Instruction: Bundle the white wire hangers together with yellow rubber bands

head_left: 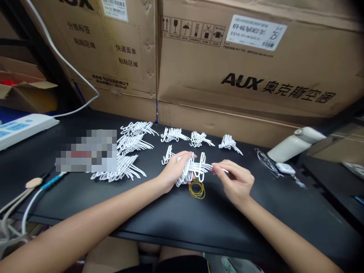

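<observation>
My left hand (174, 171) is closed around a bundle of white wire hooks (187, 172), their straight ends pointing right. The thumb and fingers of my right hand (236, 181) pinch the end of one white hook beside that bundle. Below the bundle, several yellow rubber bands (196, 195) lie on the black table (170, 212). A few loose white hooks (167, 155) lie just behind my left hand. Farther back sit three small clusters of hooks (174, 134), (200, 138), (229, 142). Larger piles of hooks (122, 168) spread to the left.
A white bottle (290, 148) lies tilted at the right, near eyeglasses (265, 161) and a small white case (286, 168) with a strap. Large cardboard boxes (256, 102) stand along the back. At the left are a power strip (25, 129), cables (30, 204) and a pixelated, blurred-out object (82, 151).
</observation>
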Available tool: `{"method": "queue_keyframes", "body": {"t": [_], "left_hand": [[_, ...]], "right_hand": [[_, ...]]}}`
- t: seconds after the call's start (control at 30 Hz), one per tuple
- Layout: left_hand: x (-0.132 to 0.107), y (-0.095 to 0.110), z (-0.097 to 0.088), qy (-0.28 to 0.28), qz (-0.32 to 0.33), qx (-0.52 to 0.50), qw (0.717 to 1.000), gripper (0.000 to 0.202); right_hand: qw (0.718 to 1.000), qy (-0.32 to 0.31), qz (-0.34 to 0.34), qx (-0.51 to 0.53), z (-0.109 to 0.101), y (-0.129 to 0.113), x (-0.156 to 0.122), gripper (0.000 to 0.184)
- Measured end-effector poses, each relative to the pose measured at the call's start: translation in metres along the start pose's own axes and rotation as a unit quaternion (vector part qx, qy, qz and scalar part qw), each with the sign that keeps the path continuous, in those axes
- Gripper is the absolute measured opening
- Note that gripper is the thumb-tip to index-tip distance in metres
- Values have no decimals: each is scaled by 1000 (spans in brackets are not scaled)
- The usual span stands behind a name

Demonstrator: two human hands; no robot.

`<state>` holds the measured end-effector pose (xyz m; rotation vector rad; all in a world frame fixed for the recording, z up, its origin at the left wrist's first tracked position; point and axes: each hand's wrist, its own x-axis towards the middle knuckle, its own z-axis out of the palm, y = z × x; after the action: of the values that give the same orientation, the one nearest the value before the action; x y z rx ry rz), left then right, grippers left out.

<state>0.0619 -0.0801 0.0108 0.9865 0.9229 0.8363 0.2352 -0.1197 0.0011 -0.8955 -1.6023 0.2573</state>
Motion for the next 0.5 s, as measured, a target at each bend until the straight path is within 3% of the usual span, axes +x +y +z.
{"method": "queue_keyframes", "body": {"t": [0.23,0.5], "left_hand": [[0,1,1,4,0,-6,1000,25],[0,-4,2,-37,-6,-12,999,27]], "right_hand": [[996,28,83,0,11,-4,-4,15],[983,53,176,26,16,-12,-11,18]]}}
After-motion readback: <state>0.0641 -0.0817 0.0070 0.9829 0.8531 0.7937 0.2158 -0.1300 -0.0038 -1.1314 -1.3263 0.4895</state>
